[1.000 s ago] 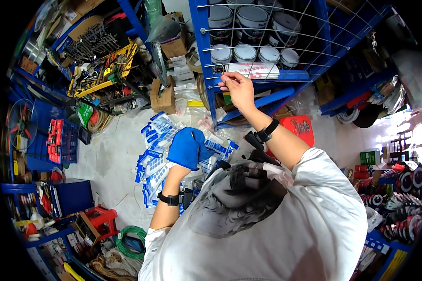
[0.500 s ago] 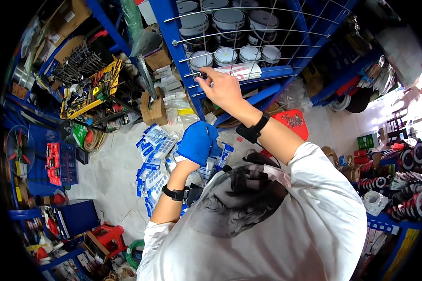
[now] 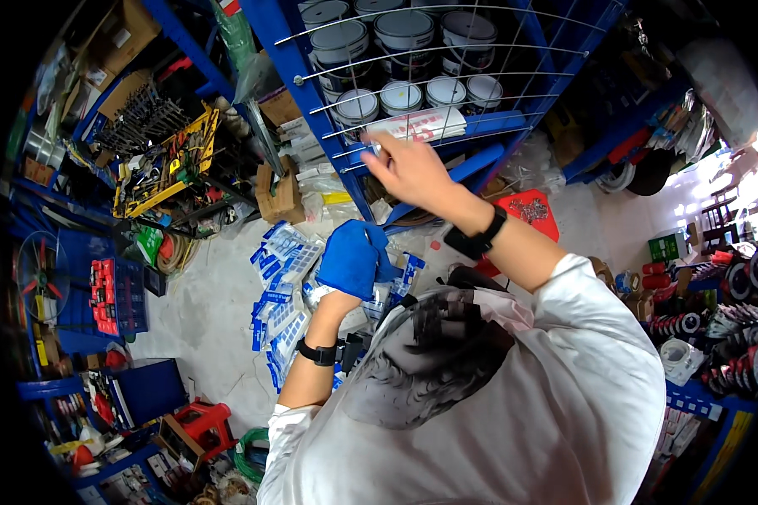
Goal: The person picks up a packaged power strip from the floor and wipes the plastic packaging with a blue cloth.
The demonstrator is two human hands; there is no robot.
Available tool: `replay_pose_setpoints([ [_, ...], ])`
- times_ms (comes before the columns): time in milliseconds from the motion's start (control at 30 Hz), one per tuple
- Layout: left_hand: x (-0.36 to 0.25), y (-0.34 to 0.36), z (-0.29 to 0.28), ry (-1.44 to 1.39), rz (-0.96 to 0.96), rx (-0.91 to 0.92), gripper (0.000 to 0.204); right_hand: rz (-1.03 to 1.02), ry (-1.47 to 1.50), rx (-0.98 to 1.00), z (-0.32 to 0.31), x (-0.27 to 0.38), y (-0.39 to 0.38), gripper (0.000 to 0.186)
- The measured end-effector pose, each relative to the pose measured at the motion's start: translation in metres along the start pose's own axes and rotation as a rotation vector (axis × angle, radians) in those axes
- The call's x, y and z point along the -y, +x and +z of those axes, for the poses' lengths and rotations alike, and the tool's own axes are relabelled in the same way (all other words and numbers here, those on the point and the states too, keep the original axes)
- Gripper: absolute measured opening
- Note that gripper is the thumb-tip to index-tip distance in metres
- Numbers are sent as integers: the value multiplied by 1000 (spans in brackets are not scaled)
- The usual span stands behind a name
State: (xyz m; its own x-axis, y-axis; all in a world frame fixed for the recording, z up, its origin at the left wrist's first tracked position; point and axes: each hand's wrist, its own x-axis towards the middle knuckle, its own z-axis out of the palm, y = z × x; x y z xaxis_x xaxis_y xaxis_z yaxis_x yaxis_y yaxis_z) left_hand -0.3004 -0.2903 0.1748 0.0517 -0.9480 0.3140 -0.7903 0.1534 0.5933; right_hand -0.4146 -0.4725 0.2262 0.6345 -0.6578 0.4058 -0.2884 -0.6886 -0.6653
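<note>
My right hand [image 3: 404,168] is at the lower left of a wire grid on a blue rack [image 3: 274,25], its fingers bent toward the wires and partly blurred; whether it grips anything is unclear. A white printed packet [image 3: 425,122] lies just beyond it, below paint cans [image 3: 404,38]. My left hand [image 3: 338,301] is lower, under a blue cloth item [image 3: 349,257] that hides its fingers, so I cannot tell if it wears or grips this. Beneath it, a spread of white-and-blue packets [image 3: 282,311] covers part of the floor.
A yellow tool tray [image 3: 160,194] stands upper left, a cardboard box [image 3: 276,202] behind the packets. A red tray with small metal pieces [image 3: 539,227] lies beyond my right arm. A blue crate [image 3: 130,295] and red stool [image 3: 215,429] are left; shelves of stock [image 3: 733,337] line the right.
Over the last second my right hand has moved down and left along the grid, then slightly right. The view has shifted, with the rack now higher and further left in it.
</note>
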Motion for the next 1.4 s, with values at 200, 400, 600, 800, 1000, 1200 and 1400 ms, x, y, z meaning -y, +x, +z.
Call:
replay_pose_setpoints([
  [200,-2,19,16,-159,-60,106,14,118,254,301,-15,18,-69,31],
  [400,-52,58,22,-461,-239,-25,16,0,310,51,-25,1,-84,21],
  [600,-37,87,41,41,84,16,14,217,432,-22,-49,-18,-71,20],
  [800,-65,101,32,43,-84,-69,7,8,116,-375,-76,-68,-22,19],
  [1000,-48,68,35,346,-89,132,22,9,-101,-372,-84,-103,0,17],
  [1200,-65,52,26,284,-147,263,20,90,-94,-327,-81,-116,-7,19],
  [1400,-65,53,38,238,31,169,30,165,-80,-325,-93,-129,-44,22],
])
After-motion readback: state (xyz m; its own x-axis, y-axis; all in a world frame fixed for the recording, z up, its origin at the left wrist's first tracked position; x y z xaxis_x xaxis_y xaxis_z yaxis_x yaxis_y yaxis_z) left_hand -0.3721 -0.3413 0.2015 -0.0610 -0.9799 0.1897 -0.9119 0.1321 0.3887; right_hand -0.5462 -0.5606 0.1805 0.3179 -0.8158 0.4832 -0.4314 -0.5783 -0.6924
